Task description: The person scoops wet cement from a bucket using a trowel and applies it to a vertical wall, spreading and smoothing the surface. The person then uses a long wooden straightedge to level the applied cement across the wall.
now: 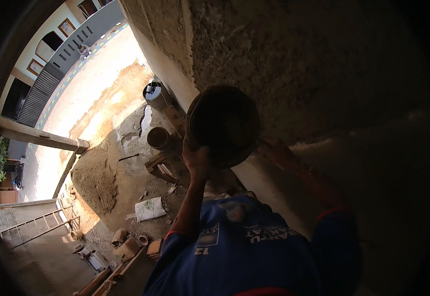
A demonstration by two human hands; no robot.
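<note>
A dark round bucket (pixel 223 121) is raised in front of me, close beside the rough plastered wall (pixel 323 74); its inside is too dark to make out. My left hand (pixel 196 157) grips the bucket at its lower left side, with the fingers wrapped on it. My right hand (pixel 273 150) is at the bucket's lower right edge; its fingers are in shadow, so I cannot tell whether they grip it.
Below stand buckets (pixel 156 96), wooden pieces (pixel 160 167), a sand pile (pixel 94 180), a white sack (pixel 150 208) and assorted clutter (pixel 126 246). A ladder (pixel 37 224) is lower left, near a post (pixel 52 138). Beyond the sunlit yard, a small figure (pixel 83 50) appears by the gate.
</note>
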